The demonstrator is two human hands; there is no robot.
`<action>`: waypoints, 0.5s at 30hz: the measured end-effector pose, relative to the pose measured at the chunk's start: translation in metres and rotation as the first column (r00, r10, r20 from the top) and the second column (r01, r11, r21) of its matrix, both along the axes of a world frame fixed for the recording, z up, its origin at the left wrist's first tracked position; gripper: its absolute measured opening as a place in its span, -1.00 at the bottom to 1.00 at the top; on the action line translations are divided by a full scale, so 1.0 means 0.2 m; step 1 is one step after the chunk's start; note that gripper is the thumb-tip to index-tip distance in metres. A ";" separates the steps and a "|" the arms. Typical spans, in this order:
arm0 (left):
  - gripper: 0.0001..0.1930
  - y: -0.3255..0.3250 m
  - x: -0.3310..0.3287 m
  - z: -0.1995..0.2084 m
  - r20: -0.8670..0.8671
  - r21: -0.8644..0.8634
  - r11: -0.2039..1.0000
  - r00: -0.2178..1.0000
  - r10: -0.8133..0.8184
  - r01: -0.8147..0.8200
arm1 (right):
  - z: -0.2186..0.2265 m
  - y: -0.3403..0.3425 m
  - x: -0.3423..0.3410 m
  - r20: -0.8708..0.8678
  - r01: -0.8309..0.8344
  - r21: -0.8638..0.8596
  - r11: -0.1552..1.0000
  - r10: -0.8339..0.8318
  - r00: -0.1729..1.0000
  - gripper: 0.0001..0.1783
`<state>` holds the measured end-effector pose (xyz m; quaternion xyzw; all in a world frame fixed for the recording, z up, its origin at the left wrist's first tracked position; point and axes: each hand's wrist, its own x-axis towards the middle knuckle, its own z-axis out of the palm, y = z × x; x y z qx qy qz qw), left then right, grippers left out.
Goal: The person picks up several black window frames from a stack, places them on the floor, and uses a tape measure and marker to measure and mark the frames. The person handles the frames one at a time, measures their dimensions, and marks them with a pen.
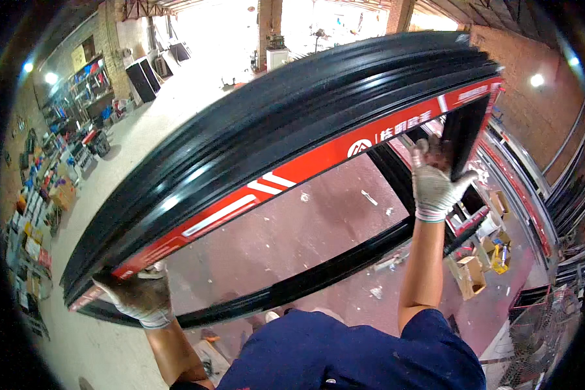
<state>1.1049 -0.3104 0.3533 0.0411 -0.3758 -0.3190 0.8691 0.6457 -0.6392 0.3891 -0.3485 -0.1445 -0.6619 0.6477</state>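
A large black window frame [260,130] spans the head view at a slant, tilted up off the floor. Red film [325,161] with white marks runs along its long bar, and the floor shows through its opening. My left hand [143,296], in a dirty pale work glove, is closed round the frame's lower left corner. Inside the opening, my right hand [435,185], gloved too, grips the frame near its upper right corner, thumb out against the short side bar. Part of the right fingers is in shadow.
Cardboard boxes [469,276] and a yellow item [500,259] sit on the floor at the right. Long profiles [533,214] lie beyond them, along the brick wall [520,78]. Tools and boxes [39,240] line the left side. Dark panels [143,79] lean at the back left.
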 end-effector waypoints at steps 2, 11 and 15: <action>-0.38 -0.20 0.12 -0.01 -0.028 0.147 0.984 0.993 0.111 -0.105 | -0.12 -0.22 0.23 -0.007 0.000 0.234 0.972 0.002 1.000 0.15; -0.28 -1.31 0.51 -0.01 -0.076 0.498 0.857 0.978 0.194 -0.131 | -0.81 -1.51 0.92 -0.140 -0.167 0.571 0.804 0.296 0.945 0.37; -0.19 -1.94 0.50 0.14 0.040 0.524 0.827 0.975 0.217 -0.206 | -1.00 -2.19 1.17 -0.153 -0.196 0.628 0.753 0.367 0.918 0.38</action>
